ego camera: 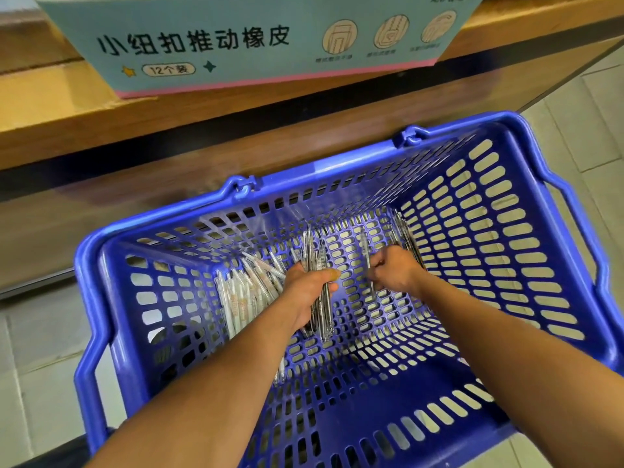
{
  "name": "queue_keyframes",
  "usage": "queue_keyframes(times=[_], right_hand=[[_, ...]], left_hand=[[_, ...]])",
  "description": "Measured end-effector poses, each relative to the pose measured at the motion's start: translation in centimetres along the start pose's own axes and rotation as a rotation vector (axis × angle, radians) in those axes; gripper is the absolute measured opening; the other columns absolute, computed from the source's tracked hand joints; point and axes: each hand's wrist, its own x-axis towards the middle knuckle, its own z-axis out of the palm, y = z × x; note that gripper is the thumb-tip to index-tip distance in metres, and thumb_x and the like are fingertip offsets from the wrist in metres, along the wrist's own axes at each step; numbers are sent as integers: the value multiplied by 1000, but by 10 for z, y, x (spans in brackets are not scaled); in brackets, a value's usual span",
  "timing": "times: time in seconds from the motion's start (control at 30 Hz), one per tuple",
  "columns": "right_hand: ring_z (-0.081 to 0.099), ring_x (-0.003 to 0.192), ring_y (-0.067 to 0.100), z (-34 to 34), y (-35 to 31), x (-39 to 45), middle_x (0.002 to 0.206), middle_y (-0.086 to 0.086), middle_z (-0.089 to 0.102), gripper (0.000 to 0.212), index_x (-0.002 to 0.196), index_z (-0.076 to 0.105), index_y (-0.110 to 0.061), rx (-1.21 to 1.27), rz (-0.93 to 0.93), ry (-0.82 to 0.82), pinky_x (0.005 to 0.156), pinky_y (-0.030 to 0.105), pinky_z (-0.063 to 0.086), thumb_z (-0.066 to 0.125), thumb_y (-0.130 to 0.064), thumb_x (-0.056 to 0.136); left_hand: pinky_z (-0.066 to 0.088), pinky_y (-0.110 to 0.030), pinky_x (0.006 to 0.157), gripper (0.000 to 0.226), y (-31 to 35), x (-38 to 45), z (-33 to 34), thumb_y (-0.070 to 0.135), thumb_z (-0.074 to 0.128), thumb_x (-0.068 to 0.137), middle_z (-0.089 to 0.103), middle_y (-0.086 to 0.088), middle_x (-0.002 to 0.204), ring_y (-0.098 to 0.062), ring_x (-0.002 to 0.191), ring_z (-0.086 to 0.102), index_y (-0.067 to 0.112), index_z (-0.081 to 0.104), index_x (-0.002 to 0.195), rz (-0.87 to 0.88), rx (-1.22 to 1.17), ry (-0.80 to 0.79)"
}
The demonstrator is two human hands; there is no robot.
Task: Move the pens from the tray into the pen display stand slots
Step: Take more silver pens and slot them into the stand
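Step in hand, as judged: gathering pens from the blue basket [526,231] before any transfer; no pen display stand is visible. To do it well, align the barrels parallel in one hand, feed singles in with the other, and keep the bundle small enough to grip securely.

Left hand [309,287]: fingers curled round a bundle of clear pens [322,298], held roughly 12-to-6 o'clock.

Right hand [396,270]: fingers curled, pinching a single clear pen [366,251] near more pens at the 2 o'clock wall.

White pens [243,292] lie heaped at 9 o'clock. A teal eraser box [236,45] sits on the shelf at 12 o'clock
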Motion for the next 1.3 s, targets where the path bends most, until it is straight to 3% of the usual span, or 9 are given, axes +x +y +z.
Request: queue_keyframes(times=[0.1, 0.2, 0.57, 0.67, 0.77, 0.9, 1.0, 1.13, 1.3], right_hand=[[67, 69, 17, -1, -17, -13, 79, 10, 69, 8, 91, 63, -7, 338, -48, -341, 66, 27, 57, 69, -7, 87], [68, 67, 16, 6, -29, -19, 74, 6, 70, 12, 93, 61, -7, 469, -98, -437, 64, 24, 55, 70, -6, 85], [68, 68, 14, 4, -24, -19, 79, 6, 72, 14, 88, 70, -8, 441, -115, -444, 64, 23, 55, 78, -16, 80], [68, 70, 17, -6, -6, -7, 87, 8, 71, 16, 99, 65, -7, 324, 2, -38, 65, 27, 57, 71, -16, 86], [66, 83, 29, -10, 15, -2, 95, 11, 66, 26, 117, 51, -7, -265, 71, 425, 72, 41, 58, 58, -17, 94], [61, 82, 29, -9, 25, 0, 96, 11, 65, 26, 116, 51, -7, -491, 88, 349, 71, 39, 52, 58, -16, 92], [53, 73, 26, -2, 24, 4, 92, 11, 65, 18, 108, 57, -6, -540, 115, 336, 64, 36, 47, 58, -14, 93], [63, 88, 30, 8, 21, 5, 100, 12, 65, 24, 114, 54, -5, -529, 98, 314, 66, 36, 49, 58, -17, 93], [67, 77, 25, -3, 8, 4, 84, 13, 68, 15, 89, 63, -3, 12, -75, 95, 73, 35, 57, 64, -17, 92]], left_hand=[[34, -53, 113, 101, -2, 1, 1, 22, 85, 74, 51, -19, 143, -27, 119, 60, 8, 21, 152, 27, 16, -3], [24, -52, 115, 117, -1, 2, 1, 37, 85, 70, 23, -14, 161, -32, 145, 29, 15, 10, 156, 22, 19, -14], [34, -49, 113, 110, -3, 4, 1, 26, 88, 67, 41, -17, 151, -33, 136, 43, 14, 20, 153, 2, 11, -31], [58, -40, 77, 78, 0, 1, -1, 14, 82, 76, 67, -15, 110, -22, 92, 70, 5, 37, 139, -42, 16, 7], [53, -32, 59, 52, -1, -1, -3, 10, 79, 80, 66, -8, 86, -16, 67, 66, 4, 49, 122, -60, 25, 7], [57, -36, 68, 58, -1, -1, -2, 11, 80, 79, 68, -11, 99, -19, 73, 68, 6, 50, 127, -40, 12, 13], [45, -54, 104, 89, -2, 0, -2, 16, 84, 74, 52, -21, 141, -32, 116, 62, 6, 34, 146, -26, -2, -2], [37, -60, 109, 96, -5, 3, -2, 18, 87, 69, 44, -21, 149, -38, 134, 47, 8, 33, 148, -23, -12, -18], [37, -59, 110, 107, -4, 4, -1, 18, 88, 67, 42, -19, 151, -37, 135, 46, 13, 24, 152, -25, -44, -21]])
